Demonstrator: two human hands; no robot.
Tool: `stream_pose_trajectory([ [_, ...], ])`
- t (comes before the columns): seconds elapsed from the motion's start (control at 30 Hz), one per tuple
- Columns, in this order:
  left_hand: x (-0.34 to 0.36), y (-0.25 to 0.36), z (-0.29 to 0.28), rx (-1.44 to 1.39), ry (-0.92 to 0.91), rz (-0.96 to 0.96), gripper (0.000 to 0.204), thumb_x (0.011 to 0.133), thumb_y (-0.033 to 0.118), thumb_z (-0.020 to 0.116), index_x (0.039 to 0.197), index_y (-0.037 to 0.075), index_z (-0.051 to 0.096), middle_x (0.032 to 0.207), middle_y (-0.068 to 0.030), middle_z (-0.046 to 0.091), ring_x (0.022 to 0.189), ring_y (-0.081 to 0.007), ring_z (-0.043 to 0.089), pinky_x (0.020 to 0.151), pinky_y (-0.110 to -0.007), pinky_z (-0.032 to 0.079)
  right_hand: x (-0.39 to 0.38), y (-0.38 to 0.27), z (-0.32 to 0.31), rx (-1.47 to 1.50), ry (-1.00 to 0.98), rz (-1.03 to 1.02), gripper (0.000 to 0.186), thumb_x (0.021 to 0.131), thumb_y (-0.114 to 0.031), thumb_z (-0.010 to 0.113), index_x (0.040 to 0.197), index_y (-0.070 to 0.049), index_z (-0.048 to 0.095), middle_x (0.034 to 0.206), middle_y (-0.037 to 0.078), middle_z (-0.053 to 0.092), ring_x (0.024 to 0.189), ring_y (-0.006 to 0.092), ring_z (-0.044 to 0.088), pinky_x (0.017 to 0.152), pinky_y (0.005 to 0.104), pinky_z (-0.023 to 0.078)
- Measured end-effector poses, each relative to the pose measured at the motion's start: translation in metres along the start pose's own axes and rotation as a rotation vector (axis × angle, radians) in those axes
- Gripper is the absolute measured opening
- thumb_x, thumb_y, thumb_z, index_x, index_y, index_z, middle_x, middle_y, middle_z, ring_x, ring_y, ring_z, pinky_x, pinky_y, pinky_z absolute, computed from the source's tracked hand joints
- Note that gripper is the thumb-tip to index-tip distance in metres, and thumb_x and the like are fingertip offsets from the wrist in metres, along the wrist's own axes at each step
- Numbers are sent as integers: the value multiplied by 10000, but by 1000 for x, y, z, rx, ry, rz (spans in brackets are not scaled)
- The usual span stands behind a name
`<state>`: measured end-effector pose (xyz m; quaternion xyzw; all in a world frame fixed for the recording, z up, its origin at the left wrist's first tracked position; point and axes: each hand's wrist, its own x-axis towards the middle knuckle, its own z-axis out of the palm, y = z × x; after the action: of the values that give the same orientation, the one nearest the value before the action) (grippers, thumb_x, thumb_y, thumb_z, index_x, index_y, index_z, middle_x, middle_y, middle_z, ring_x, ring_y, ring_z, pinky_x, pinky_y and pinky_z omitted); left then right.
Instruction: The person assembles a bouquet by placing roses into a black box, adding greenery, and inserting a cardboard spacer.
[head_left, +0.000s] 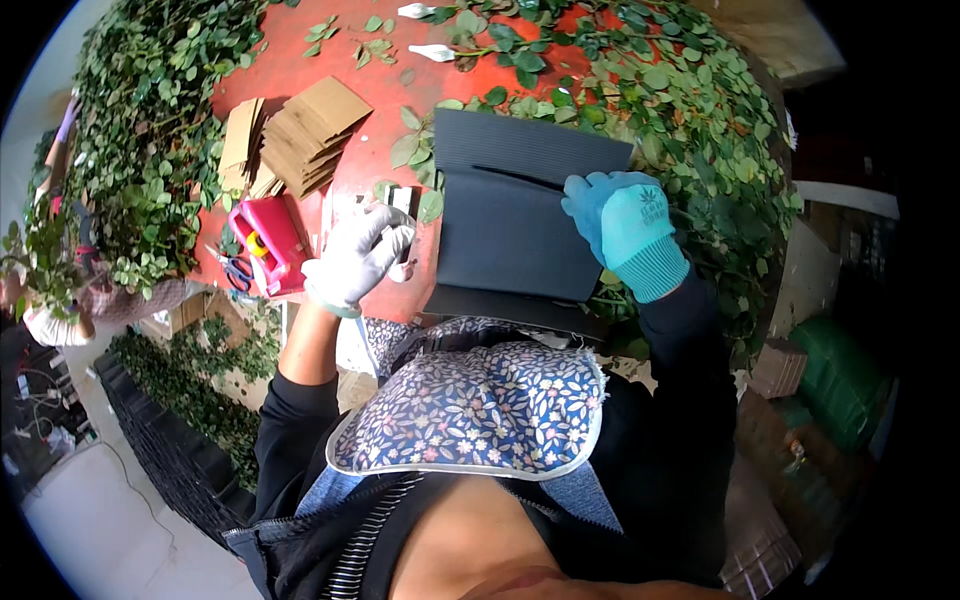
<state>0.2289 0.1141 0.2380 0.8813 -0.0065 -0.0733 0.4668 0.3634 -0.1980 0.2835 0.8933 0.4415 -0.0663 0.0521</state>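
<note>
My left hand (362, 252), in a white glove, is raised over the red table with its fingers curled together. Whatever it may hold is hidden. Just beyond its fingers lies a small black and white object (404, 198) whose kind I cannot make out. My right hand (622, 222), in a blue-green knitted glove, has its fingers bent over the right edge of a black ribbed sheet (515, 235). That sheet lies folded in front of me, with a ribbed flap at its far side and a gap along the fold.
Stacked brown cardboard pieces (315, 135) lie left, behind a pink tape dispenser (272, 243) and scissors (236, 272). Leafy stems (690, 110) heap up on the right and far left. White-wrapped flower heads (432, 52) lie at the back. Another person's gloved hand (58, 326) shows far left.
</note>
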Motion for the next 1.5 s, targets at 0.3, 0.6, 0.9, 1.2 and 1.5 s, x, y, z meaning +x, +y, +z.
stream_pose_trajectory([
  [0.3,31,2,59,159,-397,426,473,882,327,657,1241,23,608,1283,-169,604,1163,-367,562,985,-430,472,1,-22,-20,27,309,-26,161,856,-255,657,872,-109,591,728,61,585,705,267,614,636,427,484],
  [0.6,26,7,67,185,-350,461,436,876,275,654,1213,2,611,1277,-197,596,1151,-367,570,971,-432,479,28,-42,61,394,139,-220,396,860,-219,612,1215,-45,581,1221,153,624,1101,309,606,927,439,483],
  [0.9,52,-34,-51,150,81,-143,266,904,264,579,1033,63,697,1038,-148,688,992,-318,649,875,-389,496,19,-58,67,428,157,-182,503,859,-259,609,1298,-28,534,1260,172,581,1096,355,577,930,475,460],
  [1.2,165,-131,-100,616,529,-836,1156,641,625,789,1489,29,277,1396,-161,442,1250,-350,474,981,-477,443,25,-61,60,357,169,-177,471,860,-276,610,1256,-26,558,1182,176,605,1026,350,595,874,474,473],
  [1.5,143,-164,-114,275,767,-740,868,826,31,616,1547,173,156,1525,-214,253,1314,-390,435,1028,-492,434,22,-62,66,409,169,-159,499,862,-278,600,1293,-33,541,1218,167,587,1062,356,578,898,477,468],
])
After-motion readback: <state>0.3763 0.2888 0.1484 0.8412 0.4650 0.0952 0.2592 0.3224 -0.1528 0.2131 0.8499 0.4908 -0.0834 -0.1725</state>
